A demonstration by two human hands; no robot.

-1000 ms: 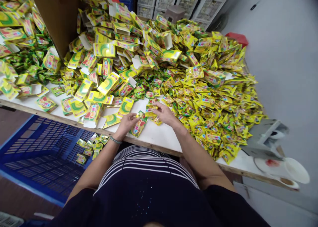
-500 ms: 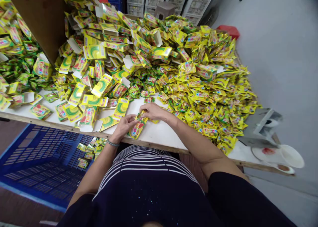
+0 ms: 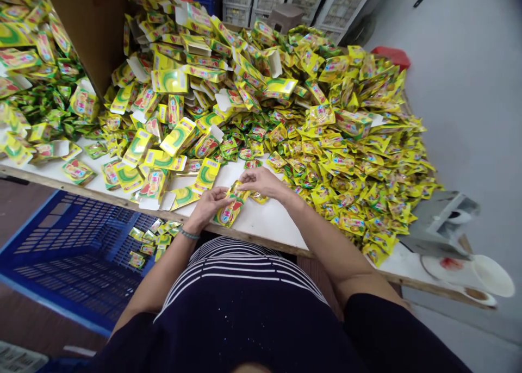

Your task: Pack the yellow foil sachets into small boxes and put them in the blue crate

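Observation:
My left hand (image 3: 211, 205) grips a small yellow and green carton (image 3: 229, 211) with red fruit print, at the table's front edge. The carton is tilted, its upper end pointing away from me. At that upper end, the fingers of my right hand (image 3: 261, 181) are pinched together on the carton's top; whether a sachet is between them is hidden. Flat and open cartons (image 3: 184, 197) lie just left of my left hand. A yellow sachet (image 3: 259, 197) lies under my right hand, and a large heap of yellow sachets (image 3: 350, 161) spreads to the right.
A pile of cartons (image 3: 169, 82) rises behind my hands, beside a brown cardboard divider (image 3: 77, 30). Below the table's left front stands a blue crate (image 3: 73, 264) with several filled cartons in it. A grey metal device (image 3: 436, 226) and a white dish (image 3: 491, 275) sit at the right end.
The view has shifted, so the table contents appear further right. Both hands stay at the same carton, the right fingers still at its upper end.

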